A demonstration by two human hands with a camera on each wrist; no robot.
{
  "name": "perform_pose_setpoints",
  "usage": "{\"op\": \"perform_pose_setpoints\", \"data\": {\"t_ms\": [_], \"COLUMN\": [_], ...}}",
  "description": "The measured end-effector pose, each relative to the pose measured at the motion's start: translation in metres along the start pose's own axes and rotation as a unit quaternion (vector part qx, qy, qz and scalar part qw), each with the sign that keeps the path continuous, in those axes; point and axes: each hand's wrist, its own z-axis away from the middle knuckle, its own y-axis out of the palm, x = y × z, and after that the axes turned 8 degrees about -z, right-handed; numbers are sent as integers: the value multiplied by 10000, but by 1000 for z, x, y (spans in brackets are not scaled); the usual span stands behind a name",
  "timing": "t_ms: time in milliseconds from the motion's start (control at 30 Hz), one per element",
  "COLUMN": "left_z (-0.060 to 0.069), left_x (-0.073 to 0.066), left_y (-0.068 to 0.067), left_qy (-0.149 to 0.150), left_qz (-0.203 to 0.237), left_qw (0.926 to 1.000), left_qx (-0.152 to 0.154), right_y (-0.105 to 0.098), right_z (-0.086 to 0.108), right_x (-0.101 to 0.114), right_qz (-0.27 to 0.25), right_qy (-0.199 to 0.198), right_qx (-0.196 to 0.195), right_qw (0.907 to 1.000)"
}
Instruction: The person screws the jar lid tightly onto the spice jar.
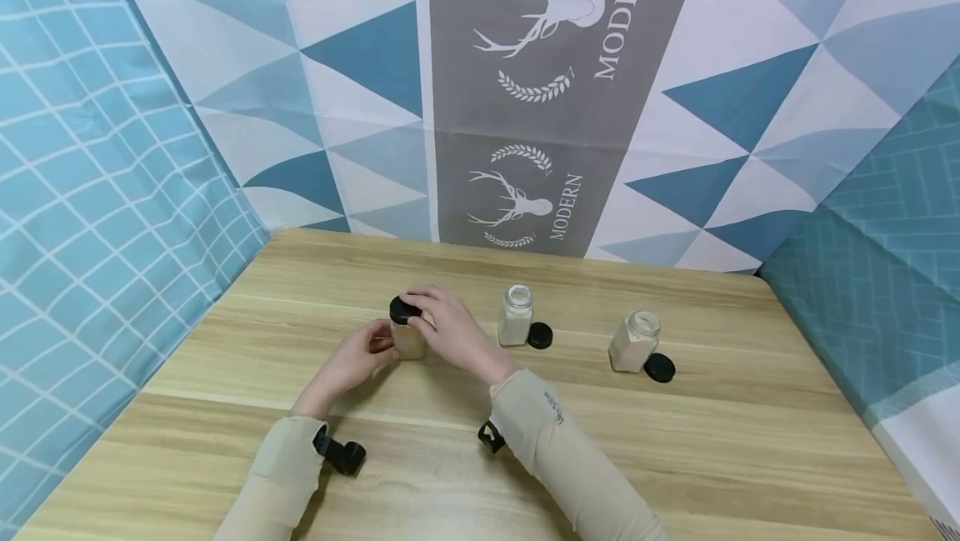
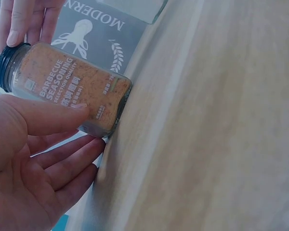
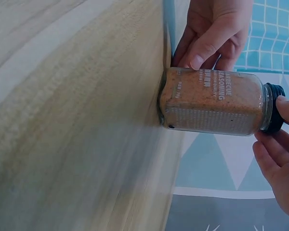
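A glass jar (image 1: pixel 409 344) of orange-brown barbecue seasoning stands upright on the wooden table, left of centre. My left hand (image 1: pixel 354 364) holds its lower body, thumb on one side and fingers on the other. On the jar's mouth sits a black ribbed lid (image 3: pixel 276 109), which my right hand (image 1: pixel 456 333) pinches between thumb and fingers. In the left wrist view the printed label (image 2: pixel 60 79) shows beside the left thumb. Whether the lid is fully screwed down cannot be told.
To the right stand two uncapped glass jars of pale powder, a middle jar (image 1: pixel 515 318) and a right jar (image 1: pixel 634 344). Beside them lie black lids, one lid (image 1: pixel 540 335) by the middle jar and another lid (image 1: pixel 660 368) by the right. A patterned curtain (image 1: pixel 360 107) hangs behind the table.
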Motion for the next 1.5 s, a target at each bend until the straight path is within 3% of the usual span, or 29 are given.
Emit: {"op": "perform_pose_setpoints", "data": {"t_ms": [300,500,967,1167,1500], "left_z": [-1,-1,0,1,2], "left_x": [-2,-1,-2,-2,0], "left_y": [0,-2,-2,-2,-1], "left_qy": [83,134,41,47,1], "left_qz": [71,185,47,-32,-96], "left_qw": [9999,9997,10000,10000,10000], "left_qx": [1,30,34,4,15], "right_y": [-4,-5,-2,0,5], "right_z": [3,4,4,3,1], "right_x": [1,0,-3,-4,-2], "right_qz": [-101,-215,-410,-497,-750], "right_qy": [45,93,577,513,334], "right_qx": [-28,-274,-645,-590,-152], "right_qw": [9999,9993,9954,9957,9965]}}
